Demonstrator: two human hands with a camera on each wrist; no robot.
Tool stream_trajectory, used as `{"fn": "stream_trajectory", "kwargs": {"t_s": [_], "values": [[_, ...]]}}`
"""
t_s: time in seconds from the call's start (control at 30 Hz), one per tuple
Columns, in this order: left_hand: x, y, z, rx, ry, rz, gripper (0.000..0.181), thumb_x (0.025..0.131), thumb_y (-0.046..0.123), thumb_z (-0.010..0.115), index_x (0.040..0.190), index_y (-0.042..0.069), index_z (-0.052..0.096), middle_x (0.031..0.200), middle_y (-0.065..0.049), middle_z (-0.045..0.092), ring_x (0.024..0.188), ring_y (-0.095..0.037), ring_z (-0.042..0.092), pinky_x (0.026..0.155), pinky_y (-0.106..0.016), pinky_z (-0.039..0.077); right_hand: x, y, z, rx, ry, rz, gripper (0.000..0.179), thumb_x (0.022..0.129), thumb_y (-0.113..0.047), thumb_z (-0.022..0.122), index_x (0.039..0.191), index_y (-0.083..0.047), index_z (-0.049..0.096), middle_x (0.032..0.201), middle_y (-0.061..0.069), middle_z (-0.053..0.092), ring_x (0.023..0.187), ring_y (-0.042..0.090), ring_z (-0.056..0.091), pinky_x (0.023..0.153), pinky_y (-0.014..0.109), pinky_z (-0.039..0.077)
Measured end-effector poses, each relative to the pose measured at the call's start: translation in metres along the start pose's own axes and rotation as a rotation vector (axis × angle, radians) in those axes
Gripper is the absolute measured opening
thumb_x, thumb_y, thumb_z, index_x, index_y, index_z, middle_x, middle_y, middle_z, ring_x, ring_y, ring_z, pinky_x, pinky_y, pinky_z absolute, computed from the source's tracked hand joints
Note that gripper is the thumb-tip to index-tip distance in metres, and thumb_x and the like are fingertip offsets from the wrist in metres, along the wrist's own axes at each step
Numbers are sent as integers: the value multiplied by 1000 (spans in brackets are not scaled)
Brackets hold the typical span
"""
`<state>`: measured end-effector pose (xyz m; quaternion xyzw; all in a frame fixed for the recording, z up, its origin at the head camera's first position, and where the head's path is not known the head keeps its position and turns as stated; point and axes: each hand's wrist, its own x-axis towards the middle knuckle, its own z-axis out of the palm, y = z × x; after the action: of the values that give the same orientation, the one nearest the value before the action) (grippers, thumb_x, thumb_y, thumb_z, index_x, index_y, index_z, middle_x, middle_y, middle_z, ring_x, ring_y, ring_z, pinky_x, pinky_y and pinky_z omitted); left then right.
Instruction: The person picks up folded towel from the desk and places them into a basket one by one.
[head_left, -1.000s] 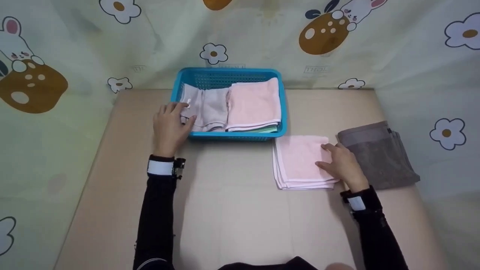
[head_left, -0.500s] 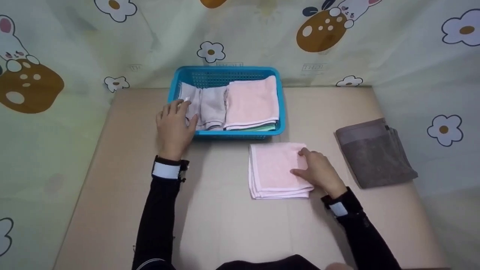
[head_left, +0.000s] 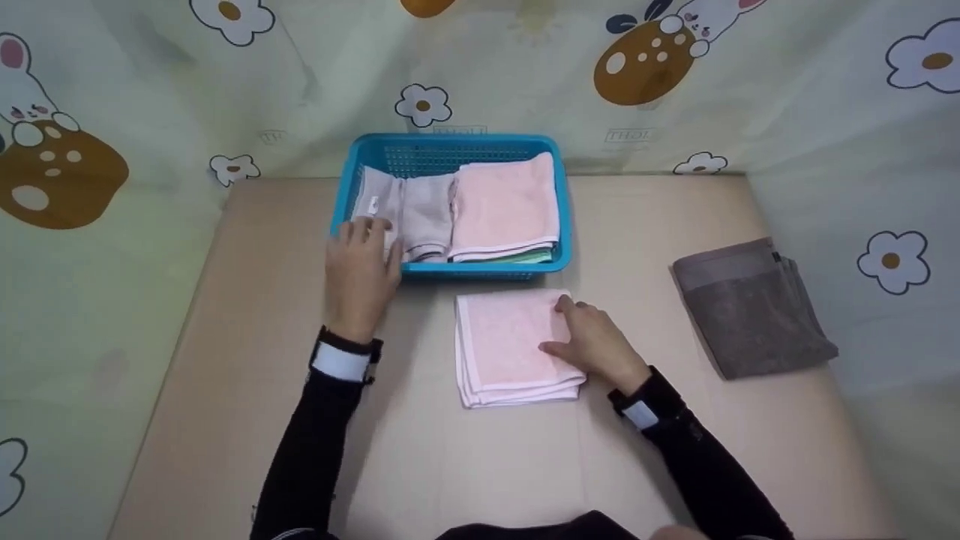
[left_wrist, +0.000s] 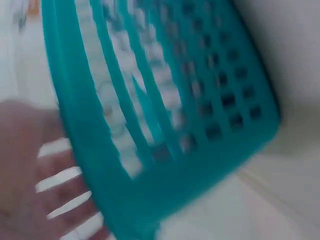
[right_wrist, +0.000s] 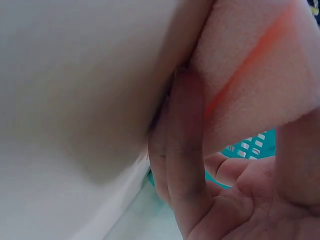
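My right hand [head_left: 604, 346] pinches the right edge of a folded pink towel with white borders [head_left: 506, 341], in front of the basket. In the right wrist view the fingers [right_wrist: 187, 145] lie under the towel's fold. My left hand [head_left: 360, 281] hovers over the front left corner of a blue plastic basket [head_left: 450, 268], fingers slightly bent and holding nothing. The left wrist view is blurred and shows that hand behind the basket's rim. Inside the basket lie folded grey cloths [head_left: 427, 214] on the left and another folded pink towel [head_left: 504, 202] on the right.
A folded dark grey-brown towel [head_left: 754, 315] lies on the right of the beige table [head_left: 480, 472]. A green cloth edge [head_left: 529, 256] shows under the pink towel in the basket. A patterned curtain [head_left: 517, 75] surrounds the table's back and sides.
My right hand has drawn the pink towel leftward and slightly nearer, away from the dark towel, to before the basket. My left hand has shifted slightly right and back from the grey cloth.
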<state>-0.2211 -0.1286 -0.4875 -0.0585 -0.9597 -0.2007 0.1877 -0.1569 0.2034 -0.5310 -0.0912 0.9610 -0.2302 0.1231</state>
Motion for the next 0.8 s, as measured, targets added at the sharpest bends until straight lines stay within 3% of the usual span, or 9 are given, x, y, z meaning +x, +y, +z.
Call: {"fn": "stream_trajectory", "kwargs": {"t_s": [0.1,0.2,0.27,0.33,0.43,0.57,0.7,0.8], "values": [[-32,28,11,-37,-80,96,32,102,38,65,90,8,68,78,-7,66,70,-24,61,62,-37,49,0,1,-1,11,-4,0,66,86,-33,85,134,1,55,115,25,70,106,41,68,94,52,55],[-56,49,26,-47,-250,134,49,102,48,61,73,9,63,59,-3,57,52,-20,53,50,-35,42,1,1,-2,19,5,-2,65,86,-32,86,132,0,55,114,23,71,105,39,68,93,52,55],[-68,57,36,-3,-346,136,56,100,55,61,77,4,66,58,-6,56,52,-23,54,51,-37,43,1,1,-1,21,9,-11,64,86,-32,86,132,0,55,113,23,71,105,39,68,92,52,55],[-76,63,45,42,-412,136,63,97,60,62,91,-3,70,63,-9,61,55,-26,59,52,-39,46,1,1,0,14,6,-29,64,86,-32,86,132,0,55,113,23,71,104,40,69,91,52,56],[-85,69,54,122,-445,166,72,95,61,65,108,-10,68,67,-12,65,57,-29,62,52,-40,49,0,1,2,4,3,-50,64,87,-32,85,132,1,54,113,24,71,104,41,69,91,52,56],[-88,77,59,150,-427,203,63,97,53,66,106,-9,68,68,-13,67,57,-29,63,50,-40,49,-1,1,0,4,1,-42,64,88,-30,84,133,2,54,110,23,71,103,41,69,90,52,56],[-88,79,57,171,-427,163,68,97,55,65,112,-11,65,71,-15,69,59,-29,65,53,-40,52,-1,0,-1,15,-28,-13,64,90,-30,82,136,1,52,109,24,71,104,40,68,91,53,55],[-90,80,55,230,-440,144,70,96,60,63,105,-10,67,68,-13,67,59,-29,64,54,-40,52,0,0,0,20,-47,-2,65,91,-31,81,138,1,50,110,24,71,105,40,68,92,52,55]]}}
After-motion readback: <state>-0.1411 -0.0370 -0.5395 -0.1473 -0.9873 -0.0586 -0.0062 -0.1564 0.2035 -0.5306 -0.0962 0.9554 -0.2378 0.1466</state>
